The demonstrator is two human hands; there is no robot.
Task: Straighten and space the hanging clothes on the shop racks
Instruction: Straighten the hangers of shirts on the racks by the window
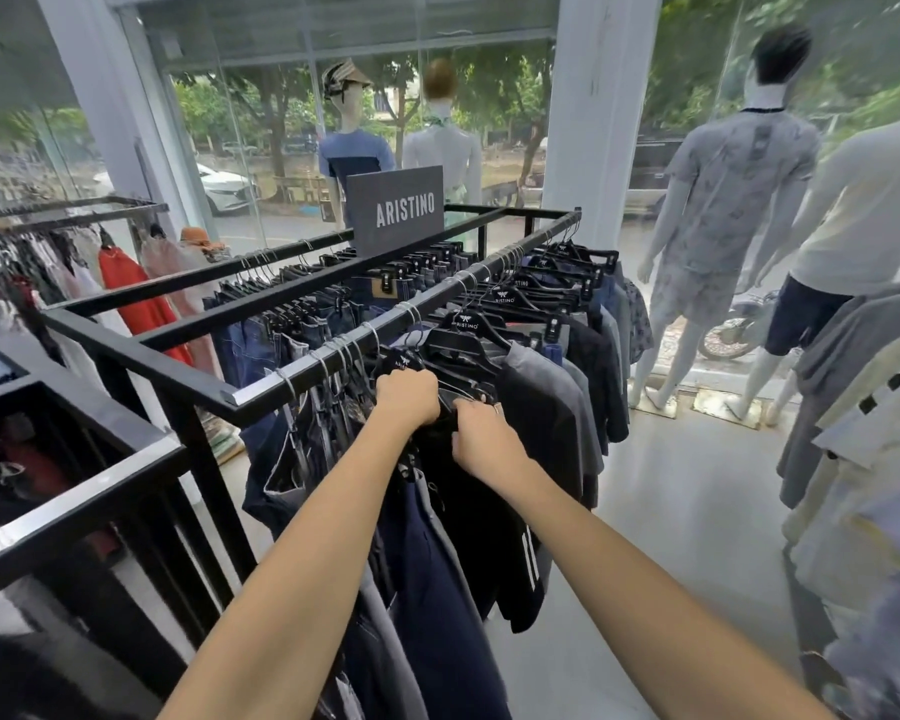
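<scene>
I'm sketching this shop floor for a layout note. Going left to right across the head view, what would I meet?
Red garment → left hand → right hand, both hands gripping the dark hanging clothes → grey-patterned mannequin → white-shirted mannequin.

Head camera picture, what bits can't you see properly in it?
- Head view: left hand and right hand grip among the black hangers. The backs of the hands hide the fingertips and which hanger each holds.
- Head view: dark clothes, hems hidden by the arms and cut off by the bottom edge.
- Head view: pale clothes at the right edge, blurred and partly cut off.
</scene>
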